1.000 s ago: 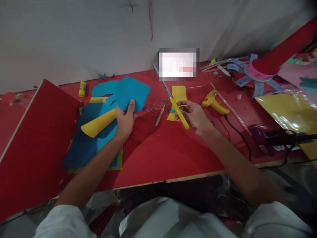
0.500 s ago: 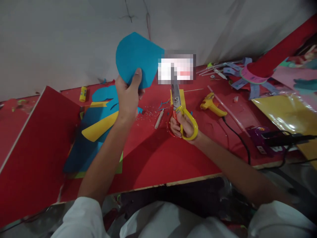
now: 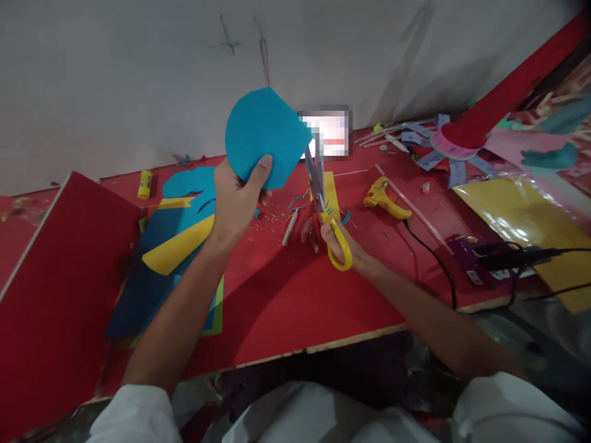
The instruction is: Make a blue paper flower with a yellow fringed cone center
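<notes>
A rounded piece of blue paper [image 3: 263,132] with some straight edges is raised above the table, pinched between the thumb and fingers of my left hand [image 3: 242,194]. My right hand [image 3: 333,237] grips a pair of scissors [image 3: 316,178] by its red and yellow handles. The scissor blades are parted and point up at the right corner of the blue paper; whether they touch it I cannot tell. Under my left forearm lie cut blue paper pieces [image 3: 184,183], a yellow paper strip [image 3: 178,246] and larger blue sheets [image 3: 138,289].
A yellow glue gun [image 3: 386,198] with a black cord lies right of the scissors, near a clear stick [image 3: 415,209] and a purple box [image 3: 473,261]. A glue stick [image 3: 144,184] stands at the back left. A red board [image 3: 69,277] leans at the left.
The scissor blades have opened and come to the right corner of the blue paper. My left hand has lowered the paper slightly and moved it right. The camera view has shifted a little.
</notes>
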`<act>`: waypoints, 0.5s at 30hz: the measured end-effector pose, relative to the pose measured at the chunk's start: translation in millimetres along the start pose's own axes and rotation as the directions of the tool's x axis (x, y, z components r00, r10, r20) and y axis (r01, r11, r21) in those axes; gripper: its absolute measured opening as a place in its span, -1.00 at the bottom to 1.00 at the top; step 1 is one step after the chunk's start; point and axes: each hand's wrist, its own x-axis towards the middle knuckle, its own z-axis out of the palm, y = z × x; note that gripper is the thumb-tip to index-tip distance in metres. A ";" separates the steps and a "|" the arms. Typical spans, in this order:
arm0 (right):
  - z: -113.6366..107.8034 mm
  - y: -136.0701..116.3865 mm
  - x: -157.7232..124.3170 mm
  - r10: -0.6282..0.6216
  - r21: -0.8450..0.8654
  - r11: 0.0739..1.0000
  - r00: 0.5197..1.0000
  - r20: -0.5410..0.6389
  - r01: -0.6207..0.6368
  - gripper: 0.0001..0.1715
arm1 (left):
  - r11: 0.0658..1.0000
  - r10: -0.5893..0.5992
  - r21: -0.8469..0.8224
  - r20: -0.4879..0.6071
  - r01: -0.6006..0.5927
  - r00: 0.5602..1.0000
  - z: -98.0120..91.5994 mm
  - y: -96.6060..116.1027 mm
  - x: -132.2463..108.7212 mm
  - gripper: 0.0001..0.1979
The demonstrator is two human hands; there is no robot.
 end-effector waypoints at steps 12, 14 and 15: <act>-6.1 -10.0 -5.8 0.006 -0.172 0.985 0.995 -0.095 -0.022 -0.17 | 0.985 0.108 0.132 0.049 -0.114 0.993 -5.0 5.0 -1.1 -0.42; -5.7 -11.4 -6.0 0.008 -0.171 0.985 0.994 -0.108 -0.027 -0.18 | 0.986 0.102 0.129 0.033 -0.106 0.994 -8.3 4.0 0.3 -0.45; -5.6 -11.7 -6.0 0.007 -0.170 0.985 0.994 -0.109 -0.026 -0.18 | 0.987 0.095 0.126 0.025 -0.097 0.995 -9.7 4.1 0.7 -0.46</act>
